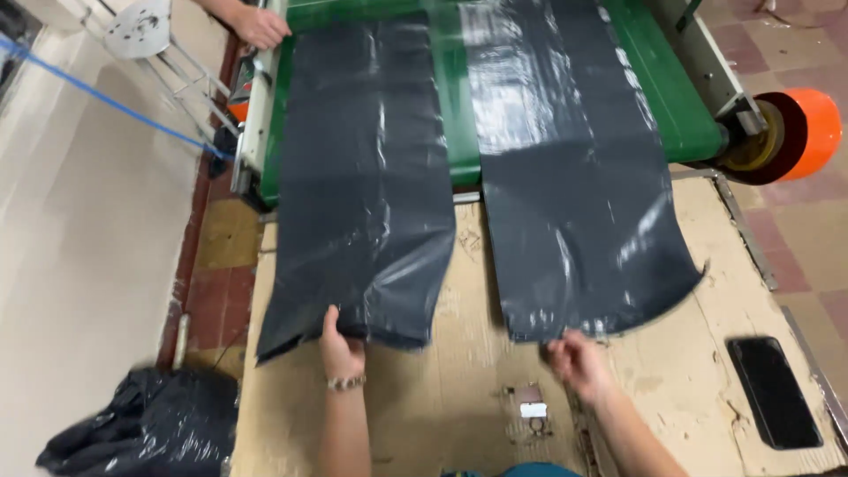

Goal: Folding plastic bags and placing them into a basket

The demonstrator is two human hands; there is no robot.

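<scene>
Pinching the near hems of two glossy, crinkled black plastic sheets, the left hand [341, 353] grips the left sheet [362, 177] and the right hand [576, 360] the right sheet [574, 177]. Both sheets drape from a smooth green conveyor belt [671, 97] onto the scuffed cardboard surface [442, 397]; another person's hand [259, 25] rests at the belt's far corner.

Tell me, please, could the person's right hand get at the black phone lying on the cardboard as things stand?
Probably yes: the right hand is at the sheet's edge, and only bare cardboard lies between it and the phone.
</scene>
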